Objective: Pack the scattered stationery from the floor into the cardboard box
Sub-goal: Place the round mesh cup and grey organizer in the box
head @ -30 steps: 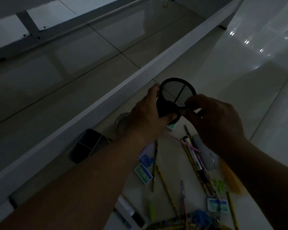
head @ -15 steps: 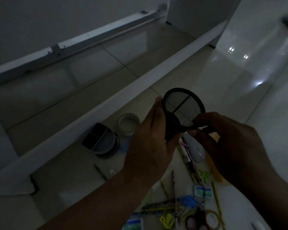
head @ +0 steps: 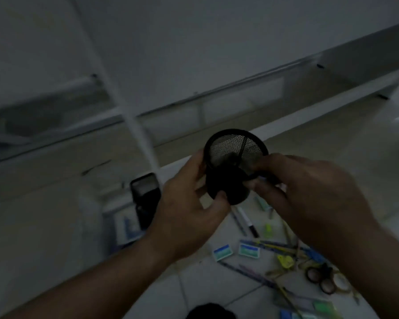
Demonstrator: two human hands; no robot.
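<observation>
Both hands are up on the black mesh pen cup (head: 234, 157), held above the floor (head: 217, 284): left hand (head: 189, 215) curled round its wall, right hand (head: 309, 199) pinching the rim. It looks light and stiff, though thin mesh may dent, so wall-and-rim is the sensible hold.

Left hand (head: 189, 210) and right hand (head: 309, 199): both bare, skin uncovered. Left forearm (head: 90, 284) and right forearm (head: 389, 261): bare along their whole visible length, from the grip back to the frame's lower edge. Light dim, blurred; finer marks unreadable.
</observation>
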